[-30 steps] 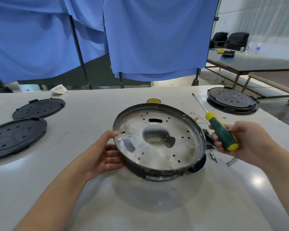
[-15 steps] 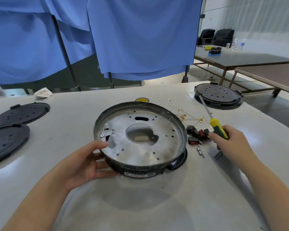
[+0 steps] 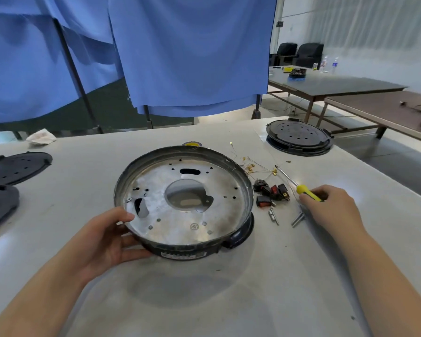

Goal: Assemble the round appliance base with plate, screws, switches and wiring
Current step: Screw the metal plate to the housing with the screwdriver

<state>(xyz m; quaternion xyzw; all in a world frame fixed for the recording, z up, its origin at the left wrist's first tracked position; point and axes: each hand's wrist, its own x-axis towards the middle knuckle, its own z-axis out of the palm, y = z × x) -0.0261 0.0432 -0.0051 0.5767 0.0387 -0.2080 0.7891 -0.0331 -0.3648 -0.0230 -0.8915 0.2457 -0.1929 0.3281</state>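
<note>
gripping the base [image 3: 184, 203] at its near-left rim, the left hand [image 3: 107, 239] steadies it mid-table [image 3: 229, 300] — the right hand [image 3: 331, 210] curls round the screwdriver [image 3: 306, 192], beside switches [image 3: 271, 193], wires [image 3: 255, 167] and screws [image 3: 274, 216].

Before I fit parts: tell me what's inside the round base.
Inside the round base lies a perforated metal plate with a central cutout; whatever sits beneath it is hidden.

left hand [image 3: 107, 242] grips base [image 3: 184, 200] | right hand [image 3: 331, 207] holds screwdriver [image 3: 306, 192]
</note>
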